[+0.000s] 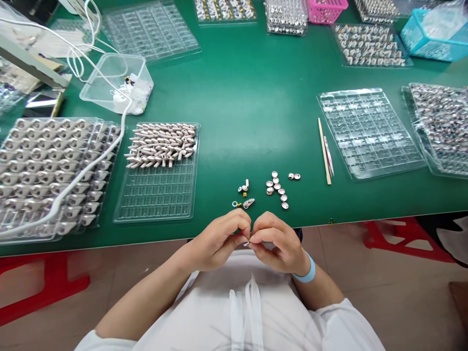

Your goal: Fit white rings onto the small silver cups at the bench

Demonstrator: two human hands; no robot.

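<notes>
My left hand and my right hand meet at the table's front edge, fingertips pinched together. Between them is a small pale part, mostly hidden by the fingers, so its kind cannot be made out. Just beyond the hands lie a white stemmed earbud shell, a beige earbud piece, a small ring and a tiny yellow piece. Several round metallic earbud caps are scattered to the right of these, with two more caps farther right.
At left stand a half-filled tray of beige stems, stacked trays of shells and a clear bin; a white cable crosses there. Tweezers, a wooden stick and a clear tray lie right.
</notes>
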